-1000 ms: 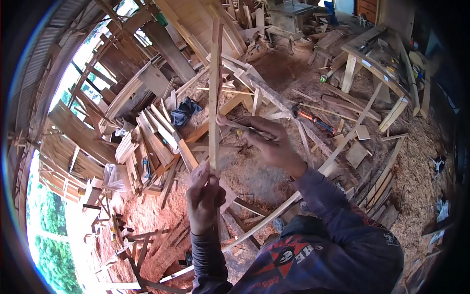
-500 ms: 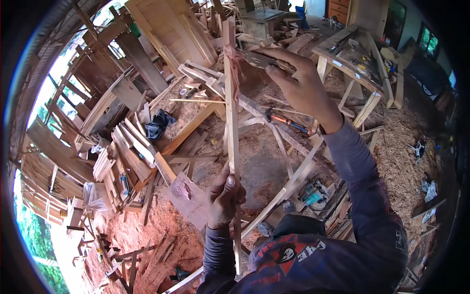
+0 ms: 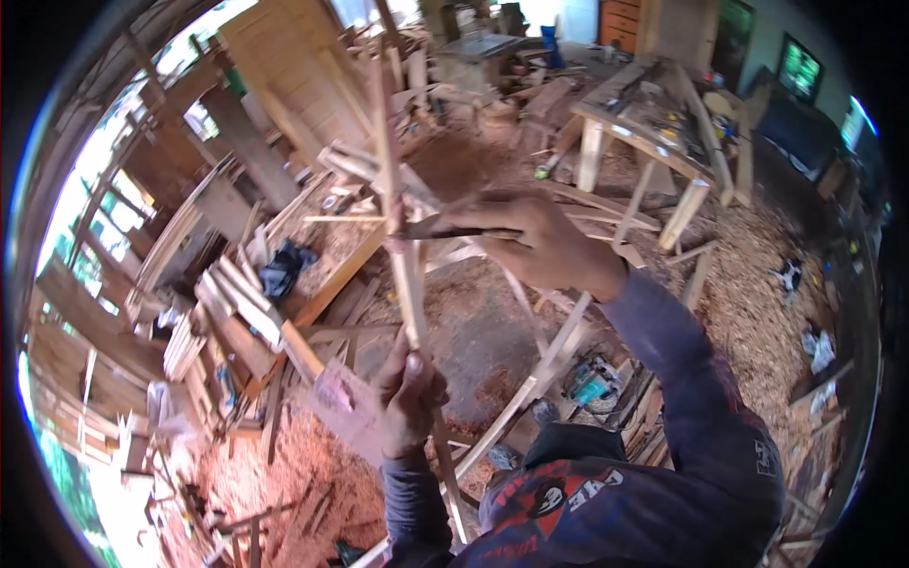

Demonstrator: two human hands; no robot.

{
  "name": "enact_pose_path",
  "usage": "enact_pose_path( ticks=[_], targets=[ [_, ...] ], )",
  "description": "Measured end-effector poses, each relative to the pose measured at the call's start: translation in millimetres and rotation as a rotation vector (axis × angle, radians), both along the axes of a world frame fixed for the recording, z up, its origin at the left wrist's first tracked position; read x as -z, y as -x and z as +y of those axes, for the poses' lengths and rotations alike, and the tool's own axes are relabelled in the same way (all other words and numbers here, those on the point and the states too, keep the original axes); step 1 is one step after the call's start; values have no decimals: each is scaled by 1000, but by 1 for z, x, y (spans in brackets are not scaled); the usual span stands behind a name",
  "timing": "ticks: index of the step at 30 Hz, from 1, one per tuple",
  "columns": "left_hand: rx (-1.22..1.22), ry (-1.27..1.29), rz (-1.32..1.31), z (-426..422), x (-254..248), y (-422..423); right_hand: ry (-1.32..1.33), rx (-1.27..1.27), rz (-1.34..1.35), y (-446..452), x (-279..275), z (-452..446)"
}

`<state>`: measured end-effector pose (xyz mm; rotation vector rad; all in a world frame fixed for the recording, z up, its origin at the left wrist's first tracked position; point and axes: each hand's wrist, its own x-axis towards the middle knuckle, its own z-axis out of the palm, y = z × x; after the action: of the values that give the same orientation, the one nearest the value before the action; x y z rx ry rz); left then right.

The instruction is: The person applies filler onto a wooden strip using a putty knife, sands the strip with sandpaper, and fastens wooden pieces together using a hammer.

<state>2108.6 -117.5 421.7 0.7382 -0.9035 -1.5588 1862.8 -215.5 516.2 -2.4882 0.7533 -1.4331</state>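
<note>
My left hand [image 3: 412, 402] is closed around a long, narrow wooden strip [image 3: 408, 293] that stands nearly upright in front of me. In my right hand [image 3: 554, 244] is a putty knife [image 3: 464, 232], its blade meeting the strip above my left hand. Pinkish putty shows on the strip around the blade. Beside my left hand a flat board [image 3: 348, 407] carries a small lump of the same pinkish putty; whether my left hand also holds that board I cannot tell.
A teal power tool [image 3: 595, 386] lies on the floor near my feet. Wood offcuts [image 3: 241, 312] are heaped at left, with a black bag [image 3: 284, 269] beside them. A workbench [image 3: 653, 142] stands at right. Sawdust and shavings [image 3: 748, 312] cover the floor.
My right hand has brought the putty knife down along the strip, from near its top to lower. The hanging strand of putty up there is gone. The view has shifted slightly.
</note>
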Motion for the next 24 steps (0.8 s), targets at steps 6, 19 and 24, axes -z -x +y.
enact_pose_path(
  ticks=[6, 19, 24],
  targets=[
    [-38, -34, 0, -7, -10, -3, -91, 52, 48, -14, 14, 22],
    [-80, 73, 69, -12, -38, 13, 30, 172, -273, -11, -61, -3],
    [-84, 101, -19, 5, -35, 5, -86, 331, -80, 4, -99, -27]
  ],
)
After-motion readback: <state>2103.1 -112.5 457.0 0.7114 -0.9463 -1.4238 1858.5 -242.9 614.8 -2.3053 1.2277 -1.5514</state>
